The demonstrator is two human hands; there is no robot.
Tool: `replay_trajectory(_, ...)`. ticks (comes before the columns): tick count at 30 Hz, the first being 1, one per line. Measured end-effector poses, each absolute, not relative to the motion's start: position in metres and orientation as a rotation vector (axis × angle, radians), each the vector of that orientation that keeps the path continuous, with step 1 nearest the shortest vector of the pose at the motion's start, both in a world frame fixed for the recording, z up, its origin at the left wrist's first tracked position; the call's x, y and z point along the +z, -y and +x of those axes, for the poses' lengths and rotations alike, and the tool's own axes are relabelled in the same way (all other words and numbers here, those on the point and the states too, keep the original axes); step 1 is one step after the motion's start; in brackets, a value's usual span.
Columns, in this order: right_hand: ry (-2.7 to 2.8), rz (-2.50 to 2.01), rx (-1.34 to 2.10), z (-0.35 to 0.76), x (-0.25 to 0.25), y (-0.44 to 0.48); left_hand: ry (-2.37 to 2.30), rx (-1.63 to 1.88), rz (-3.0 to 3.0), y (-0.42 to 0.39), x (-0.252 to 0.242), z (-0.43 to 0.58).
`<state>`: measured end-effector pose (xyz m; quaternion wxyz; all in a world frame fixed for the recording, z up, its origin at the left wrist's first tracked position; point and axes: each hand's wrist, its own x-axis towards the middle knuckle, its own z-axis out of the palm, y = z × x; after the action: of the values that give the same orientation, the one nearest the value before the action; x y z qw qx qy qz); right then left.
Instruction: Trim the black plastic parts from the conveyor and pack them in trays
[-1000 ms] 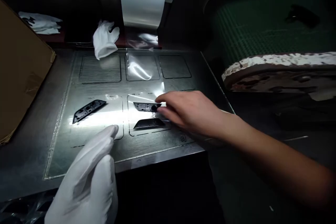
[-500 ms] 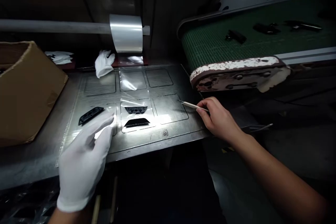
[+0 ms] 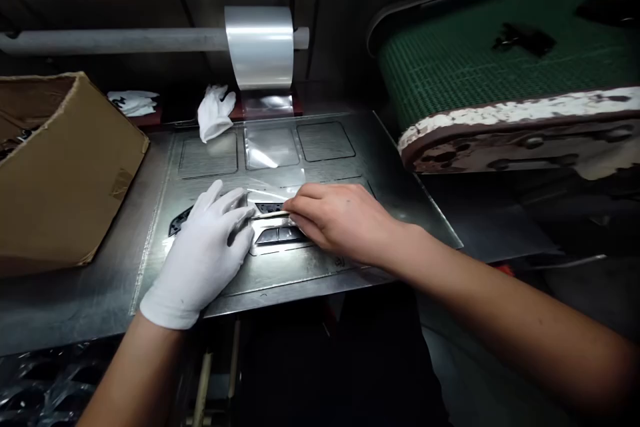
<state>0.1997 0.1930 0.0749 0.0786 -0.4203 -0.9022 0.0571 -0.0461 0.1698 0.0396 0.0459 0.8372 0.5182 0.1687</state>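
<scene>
My left hand [image 3: 205,250], in a white glove, lies palm down at the left edge of the clear film, fingers stretched out. My bare right hand [image 3: 345,223] pinches a slim pale-handled craft knife [image 3: 271,215], held flat across the film towards my left fingertips. The knife's tip is hard to make out. Just beyond it sits a black plastic part [image 3: 269,207], partly hidden by my right fingers. A second black part [image 3: 280,235] lies nearer me, film across it. A third black part [image 3: 180,219] shows beside my left hand, partly covered by it.
A roll of clear film [image 3: 260,47] hangs on a bar [image 3: 150,40] behind the metal plate [image 3: 325,170]. On the left stands a cardboard box [image 3: 65,193]. White gloves [image 3: 215,113] lie at the back. A green conveyor [image 3: 450,73] carrying black parts runs along the right.
My right hand has brought the knife left, from the plate's right side to between the black parts. My left hand has moved right onto the film's edge. The view has shifted slightly.
</scene>
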Motion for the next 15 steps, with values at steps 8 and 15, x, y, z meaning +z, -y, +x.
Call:
replay_trajectory(8,2.841,-1.215,0.104,0.209,0.076,-0.201,-1.546,0.526,2.582,-0.170,0.040,-0.047)
replay_trajectory(15,2.744,-1.432,-0.096,0.319,0.085,-0.170,-1.522,0.558,2.565,-0.171,0.038,-0.052)
